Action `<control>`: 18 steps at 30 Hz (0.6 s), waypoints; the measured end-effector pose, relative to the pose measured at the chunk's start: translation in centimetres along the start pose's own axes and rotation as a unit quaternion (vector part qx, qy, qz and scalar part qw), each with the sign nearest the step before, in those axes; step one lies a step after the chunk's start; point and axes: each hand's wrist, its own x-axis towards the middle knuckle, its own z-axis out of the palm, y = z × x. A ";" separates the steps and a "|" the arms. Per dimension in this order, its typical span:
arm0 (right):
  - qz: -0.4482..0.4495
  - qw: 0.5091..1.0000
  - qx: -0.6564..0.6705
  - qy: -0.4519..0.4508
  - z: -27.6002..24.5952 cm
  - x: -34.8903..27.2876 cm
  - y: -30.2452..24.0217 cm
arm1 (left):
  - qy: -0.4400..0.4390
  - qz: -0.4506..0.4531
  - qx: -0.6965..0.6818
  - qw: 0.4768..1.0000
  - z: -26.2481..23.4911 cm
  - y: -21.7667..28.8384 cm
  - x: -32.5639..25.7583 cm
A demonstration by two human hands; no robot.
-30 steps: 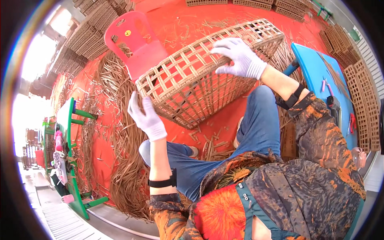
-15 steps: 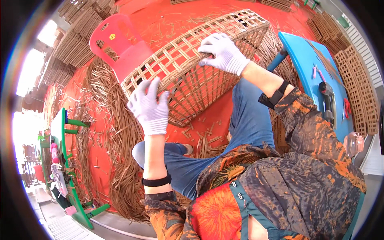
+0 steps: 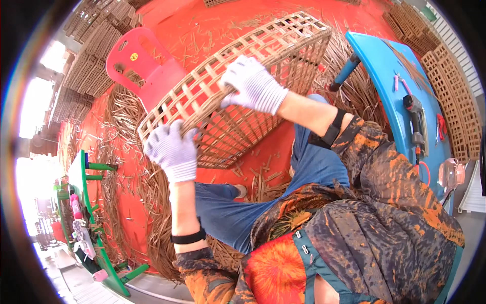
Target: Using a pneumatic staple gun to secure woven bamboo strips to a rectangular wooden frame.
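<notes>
A long, brown open-weave basket (image 3: 243, 129) leans across in front of me, its lattice side facing my knees and its far end up to the right. Both my hands wear pale knitted gloves. My left hand (image 3: 171, 151) is closed on the near-left end of the basket's rim, with some fingertips hidden behind the weave. Along the same rim, about its middle, my right hand (image 3: 253, 87) wraps its fingers over a strand; the thumb sits below the edge.
A red plastic chair (image 3: 147, 68) stands behind the basket. At right, a blue table (image 3: 430, 126) carries pliers (image 3: 400, 83), a black power tool (image 3: 416, 119) and red-handled scissors (image 3: 441, 126). Dry fibre strips (image 3: 157, 223) lie on the red floor. Lattice panels (image 3: 450, 96) are stacked around.
My right hand has slid left and down along the rim, closing over it. My left hand has shifted left and its fingers have curled in. The view has turned slightly.
</notes>
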 end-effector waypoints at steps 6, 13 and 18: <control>-0.028 0.999 0.016 0.031 2.3 0.9 -7.0 | -0.021 -0.026 -0.021 0.999 -3.4 -5.0 -3.3; -0.034 0.995 0.081 -0.043 2.3 1.8 -7.6 | 0.014 -0.062 -0.237 0.969 -1.5 0.0 -2.0; -0.034 0.996 0.078 0.036 3.5 1.4 -7.8 | 0.052 -0.073 -0.226 0.970 -0.7 0.2 -1.5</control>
